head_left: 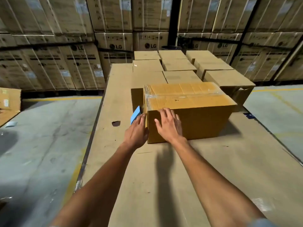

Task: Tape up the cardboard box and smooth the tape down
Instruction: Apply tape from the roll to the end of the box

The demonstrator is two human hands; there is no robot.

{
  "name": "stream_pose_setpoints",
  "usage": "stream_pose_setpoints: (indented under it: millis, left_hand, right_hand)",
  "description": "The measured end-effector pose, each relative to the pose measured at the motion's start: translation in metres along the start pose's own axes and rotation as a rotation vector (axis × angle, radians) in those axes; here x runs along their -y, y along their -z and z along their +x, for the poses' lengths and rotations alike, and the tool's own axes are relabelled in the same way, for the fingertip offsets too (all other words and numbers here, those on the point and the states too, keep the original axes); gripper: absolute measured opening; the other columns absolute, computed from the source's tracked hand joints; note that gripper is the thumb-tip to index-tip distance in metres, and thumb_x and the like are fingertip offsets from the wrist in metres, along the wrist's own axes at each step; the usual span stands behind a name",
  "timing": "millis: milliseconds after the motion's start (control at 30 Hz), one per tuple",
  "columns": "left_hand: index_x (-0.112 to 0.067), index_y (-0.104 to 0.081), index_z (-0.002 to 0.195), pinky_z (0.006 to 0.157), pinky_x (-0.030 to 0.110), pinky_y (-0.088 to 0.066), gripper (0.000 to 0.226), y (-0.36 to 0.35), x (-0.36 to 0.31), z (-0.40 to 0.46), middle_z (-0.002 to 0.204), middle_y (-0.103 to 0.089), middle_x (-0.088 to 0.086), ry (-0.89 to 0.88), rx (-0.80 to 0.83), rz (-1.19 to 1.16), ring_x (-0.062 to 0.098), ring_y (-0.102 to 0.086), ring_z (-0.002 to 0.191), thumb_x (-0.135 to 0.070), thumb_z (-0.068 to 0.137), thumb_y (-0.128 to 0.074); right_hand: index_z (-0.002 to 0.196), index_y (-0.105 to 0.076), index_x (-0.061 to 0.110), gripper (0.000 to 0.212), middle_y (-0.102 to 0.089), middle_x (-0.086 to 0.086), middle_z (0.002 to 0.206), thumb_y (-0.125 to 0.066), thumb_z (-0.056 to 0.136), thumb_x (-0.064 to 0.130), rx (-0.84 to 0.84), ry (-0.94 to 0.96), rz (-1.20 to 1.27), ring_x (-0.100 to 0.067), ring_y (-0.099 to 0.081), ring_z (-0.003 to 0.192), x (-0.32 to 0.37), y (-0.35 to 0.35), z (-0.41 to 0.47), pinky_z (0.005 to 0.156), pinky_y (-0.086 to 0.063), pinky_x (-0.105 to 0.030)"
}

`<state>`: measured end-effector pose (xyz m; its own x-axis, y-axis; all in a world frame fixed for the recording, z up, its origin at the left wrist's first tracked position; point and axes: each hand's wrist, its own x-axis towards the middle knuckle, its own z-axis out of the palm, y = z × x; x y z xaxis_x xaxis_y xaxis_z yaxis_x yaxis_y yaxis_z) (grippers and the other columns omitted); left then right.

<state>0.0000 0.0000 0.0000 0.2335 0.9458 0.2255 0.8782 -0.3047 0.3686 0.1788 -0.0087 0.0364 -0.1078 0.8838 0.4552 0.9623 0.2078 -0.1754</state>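
A closed cardboard box (205, 118) sits on a large flat cardboard surface (164, 177). Clear tape (185, 95) runs along its top seam and wraps over the left end. My left hand (136, 131) is at the box's near left corner and holds a light blue flat object (135, 115), which looks like a smoothing card, against the left end. My right hand (168, 124) lies flat with fingers spread on the box's near side, fingertips at the top edge.
Several smaller closed cartons (178, 65) are packed behind the box. Tall stacks of strapped appliance cartons (65, 63) wall off the back. Concrete floor (41, 145) lies on both sides. A small dark hole (116, 123) marks the cardboard surface to the left.
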Motion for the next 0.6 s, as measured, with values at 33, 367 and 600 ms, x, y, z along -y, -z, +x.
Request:
stream_pose_setpoints:
  millis: [33,367,600]
  left_hand:
    - [-0.019,-0.016,0.171,0.104,0.053,-0.059,0.083,0.000,0.003,0.005,0.176,-0.030,0.006,-0.012,0.021,-0.020,0.033,-0.047,0.151,-0.028,0.104,-0.064]
    - [-0.020,-0.008,0.174,0.130,0.050,-0.033,0.100,-0.007,0.019,0.013,0.180,-0.023,0.006,-0.051,0.133,-0.281,0.030,-0.028,0.163,-0.011,0.092,-0.065]
    - [-0.020,-0.019,0.174,0.120,0.052,-0.046,0.092,-0.007,0.006,-0.005,0.175,-0.035,0.004,-0.137,0.070,-0.313,0.024,-0.027,0.160,-0.015,0.088,-0.051]
  right_hand:
    - [0.147,-0.048,0.020,0.051,-0.053,-0.006,0.149,-0.053,0.103,0.045,0.037,0.003,-0.015,-0.023,-0.053,0.133,0.005,-0.002,0.005,0.108,-0.046,-0.044]
    - [0.165,-0.026,0.020,0.068,-0.023,-0.007,0.173,-0.056,0.105,0.033,0.245,-0.058,-0.106,-0.026,-0.019,0.161,0.016,-0.017,0.026,0.132,-0.015,-0.048]
    - [0.142,-0.053,0.018,0.038,-0.057,-0.006,0.146,-0.050,0.105,0.026,0.088,-0.089,-0.107,-0.025,-0.053,0.135,0.008,-0.009,0.019,0.112,-0.043,-0.046]
